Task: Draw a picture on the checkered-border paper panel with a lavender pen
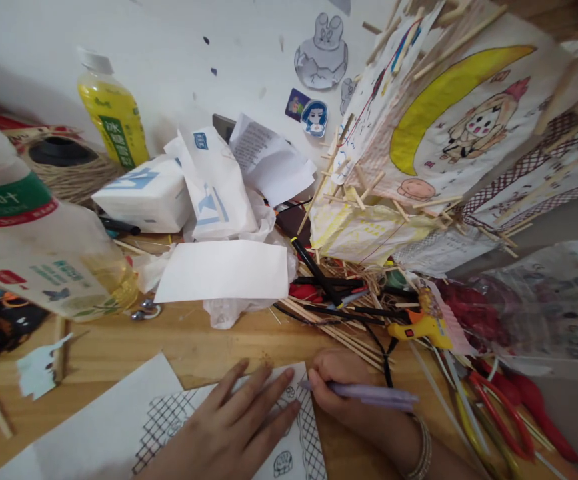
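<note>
L hand (236,420) spread flat on patterned paper (301,437), R hand (341,383) gripping purple pen (371,394); paper could skid if L lifts tbh.

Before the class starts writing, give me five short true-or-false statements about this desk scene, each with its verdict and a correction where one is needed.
1. The right hand holds a purple pen. True.
2. The left hand is gripping the glue gun. False: the glue gun lies apart from both hands, and the left hand rests spread on the patterned paper.
3. A bracelet is worn on the right wrist. True.
4. The drawn crescent moon is coloured blue. False: it is yellow.
5. The yellow drink bottle stands uncapped. False: a white cap is on it.
</note>
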A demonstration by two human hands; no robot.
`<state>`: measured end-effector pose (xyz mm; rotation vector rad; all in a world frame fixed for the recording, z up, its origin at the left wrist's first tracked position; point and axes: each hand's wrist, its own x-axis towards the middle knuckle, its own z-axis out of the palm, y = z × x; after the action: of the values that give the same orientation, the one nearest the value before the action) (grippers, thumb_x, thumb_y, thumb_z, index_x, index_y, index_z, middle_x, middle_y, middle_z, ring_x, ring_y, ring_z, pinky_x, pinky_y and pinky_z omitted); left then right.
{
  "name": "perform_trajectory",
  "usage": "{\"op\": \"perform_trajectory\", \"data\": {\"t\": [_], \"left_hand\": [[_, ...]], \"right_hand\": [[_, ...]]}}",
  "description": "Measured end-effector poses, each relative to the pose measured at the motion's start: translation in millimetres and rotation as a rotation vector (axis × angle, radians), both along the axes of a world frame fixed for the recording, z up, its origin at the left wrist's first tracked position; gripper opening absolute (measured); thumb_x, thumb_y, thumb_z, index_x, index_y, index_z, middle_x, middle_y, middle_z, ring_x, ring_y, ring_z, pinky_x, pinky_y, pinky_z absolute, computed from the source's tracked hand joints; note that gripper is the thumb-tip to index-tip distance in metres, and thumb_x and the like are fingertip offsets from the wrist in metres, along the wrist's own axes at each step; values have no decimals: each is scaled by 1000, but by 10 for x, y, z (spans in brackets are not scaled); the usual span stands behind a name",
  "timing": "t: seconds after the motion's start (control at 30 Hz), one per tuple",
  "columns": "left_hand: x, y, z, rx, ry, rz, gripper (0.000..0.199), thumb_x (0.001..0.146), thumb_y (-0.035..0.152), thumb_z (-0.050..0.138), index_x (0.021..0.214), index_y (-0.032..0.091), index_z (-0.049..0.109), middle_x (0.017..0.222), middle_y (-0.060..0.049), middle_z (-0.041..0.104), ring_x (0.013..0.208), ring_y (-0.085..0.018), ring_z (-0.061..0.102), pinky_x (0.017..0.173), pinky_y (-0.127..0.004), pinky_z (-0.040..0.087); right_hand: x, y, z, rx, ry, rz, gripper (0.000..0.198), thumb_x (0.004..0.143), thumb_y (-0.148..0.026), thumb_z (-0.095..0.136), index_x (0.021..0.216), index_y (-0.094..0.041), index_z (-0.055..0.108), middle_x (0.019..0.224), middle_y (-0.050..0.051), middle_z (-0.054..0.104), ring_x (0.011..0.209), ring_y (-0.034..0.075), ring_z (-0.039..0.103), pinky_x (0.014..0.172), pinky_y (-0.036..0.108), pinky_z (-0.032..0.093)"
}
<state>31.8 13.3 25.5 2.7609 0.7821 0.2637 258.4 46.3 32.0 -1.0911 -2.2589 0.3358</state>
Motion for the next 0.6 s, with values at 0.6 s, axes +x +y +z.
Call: {"op": "perform_trajectory", "data": {"t": [0.6], "left_hand": [[3, 9, 45, -28, 30, 11, 65, 88, 18, 57, 147, 25, 31, 153, -9, 24, 138, -35, 26, 109, -58, 24]], "right_hand": [[-63, 36, -5, 26, 17, 92, 38, 88, -17, 38, 51, -22, 29, 47, -6, 33, 43, 10, 32, 43, 25, 30]]}}
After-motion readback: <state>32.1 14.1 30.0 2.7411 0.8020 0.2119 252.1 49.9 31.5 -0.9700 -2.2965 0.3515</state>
